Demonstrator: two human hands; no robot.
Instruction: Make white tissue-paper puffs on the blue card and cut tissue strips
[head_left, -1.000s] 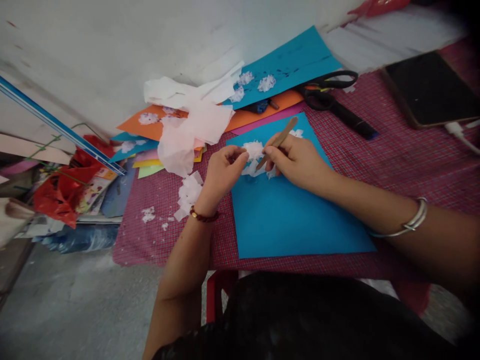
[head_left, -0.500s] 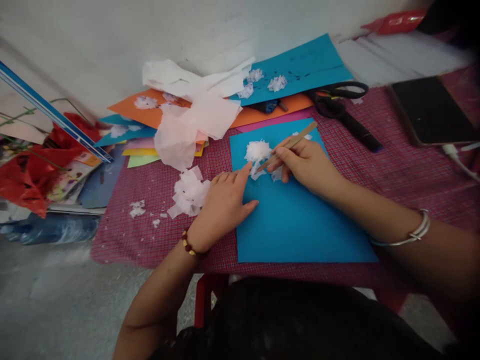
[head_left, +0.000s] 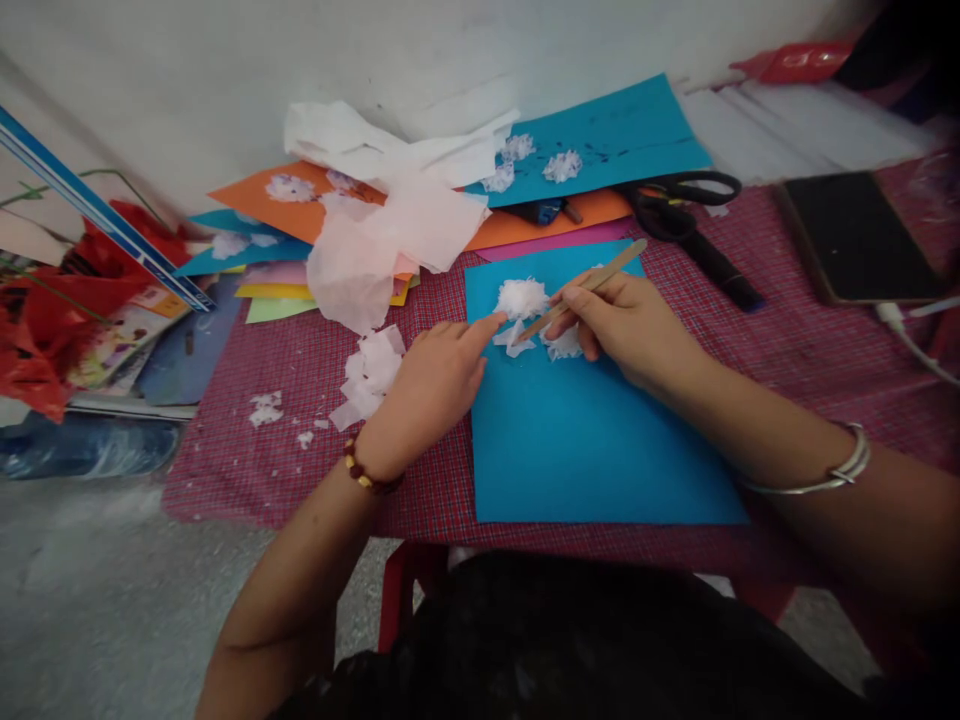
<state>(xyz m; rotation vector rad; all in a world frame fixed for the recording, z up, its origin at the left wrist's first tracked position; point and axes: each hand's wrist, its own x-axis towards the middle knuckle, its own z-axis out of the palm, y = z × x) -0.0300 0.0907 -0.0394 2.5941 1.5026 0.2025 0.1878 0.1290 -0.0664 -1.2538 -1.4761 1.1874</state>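
Observation:
My right hand (head_left: 626, 325) grips a flat wooden craft stick (head_left: 592, 285) like a pen. The stick's lower tip rests at a small white tissue paper piece (head_left: 512, 338) on the blue paper sheet (head_left: 592, 440). A fluffy white tissue tuft (head_left: 523, 298) sits just above that piece, and another tuft (head_left: 562, 343) is partly hidden under my right hand. My left hand (head_left: 439, 375) is open and holds nothing. Its index finger stretches to the edge of the tissue at the sheet's left side. A pile of tissue squares (head_left: 369, 375) lies beside this hand.
Black scissors (head_left: 675, 205), a black marker (head_left: 724, 270) and a phone (head_left: 862, 235) with a cable lie at the right. Behind are crumpled tissue sheets (head_left: 397, 225), orange paper (head_left: 247, 190) and another blue sheet (head_left: 622, 140) with tufts. A blue-white bar (head_left: 105, 210) slants at the left.
The view has shifted slightly. My left thumb has drawn in towards its fingers, while the index finger stays by the tissue. The stick tip remains at nearly the same spot.

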